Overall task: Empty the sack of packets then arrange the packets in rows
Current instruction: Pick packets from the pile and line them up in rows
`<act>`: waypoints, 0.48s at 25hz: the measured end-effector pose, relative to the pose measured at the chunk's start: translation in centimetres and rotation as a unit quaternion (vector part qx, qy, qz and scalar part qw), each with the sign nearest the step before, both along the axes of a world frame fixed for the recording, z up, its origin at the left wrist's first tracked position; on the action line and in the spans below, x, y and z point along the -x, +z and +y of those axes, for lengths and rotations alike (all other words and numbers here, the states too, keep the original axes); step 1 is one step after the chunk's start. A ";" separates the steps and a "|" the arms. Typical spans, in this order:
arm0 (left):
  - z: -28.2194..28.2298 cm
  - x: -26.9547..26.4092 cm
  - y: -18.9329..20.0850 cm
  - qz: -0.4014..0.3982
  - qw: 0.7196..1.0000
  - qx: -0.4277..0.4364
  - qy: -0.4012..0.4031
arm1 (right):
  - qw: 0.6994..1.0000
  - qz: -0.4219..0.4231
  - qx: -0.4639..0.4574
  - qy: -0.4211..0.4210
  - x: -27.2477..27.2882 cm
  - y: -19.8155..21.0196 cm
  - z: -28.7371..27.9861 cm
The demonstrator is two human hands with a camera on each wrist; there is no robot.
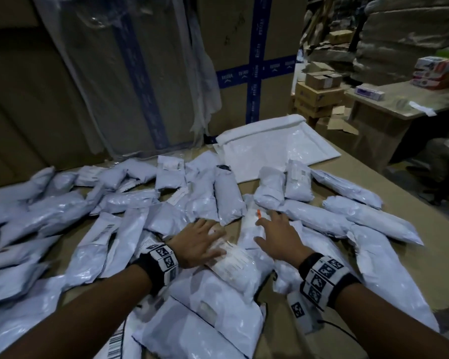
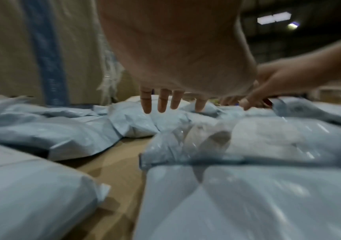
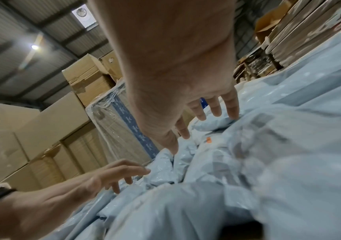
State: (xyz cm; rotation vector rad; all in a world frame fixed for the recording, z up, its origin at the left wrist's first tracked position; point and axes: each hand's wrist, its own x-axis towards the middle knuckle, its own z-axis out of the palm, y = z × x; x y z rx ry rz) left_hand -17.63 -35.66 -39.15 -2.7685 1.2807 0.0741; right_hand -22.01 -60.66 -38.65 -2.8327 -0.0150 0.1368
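Observation:
Several pale grey-blue packets (image 1: 130,229) lie scattered over the brown table (image 1: 373,182). The white sack (image 1: 275,149) lies flat at the back centre. Both hands flank one packet with a white label (image 1: 239,265) near the middle. My left hand (image 1: 213,239) rests on its left side with straight, spread fingers (image 2: 161,104). My right hand (image 1: 267,226) lies over its right side, fingers (image 3: 214,110) splayed and the thumb touching the wrapper. Neither hand curls round anything. In the right wrist view the left hand (image 3: 103,177) shows low on the left.
Tall cardboard cartons wrapped in film and blue tape (image 1: 114,86) stand right behind the table. The table's right edge (image 1: 425,229) drops to the floor. Beyond it stand stacked small boxes (image 1: 316,97) and a desk (image 1: 389,104) with cartons.

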 end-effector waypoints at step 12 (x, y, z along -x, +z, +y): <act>12.0 -5.7 -0.1 0.140 0.852 -0.016 0.505 | 0.960 0.191 0.097 0.180 -16.2 -1.9 10.5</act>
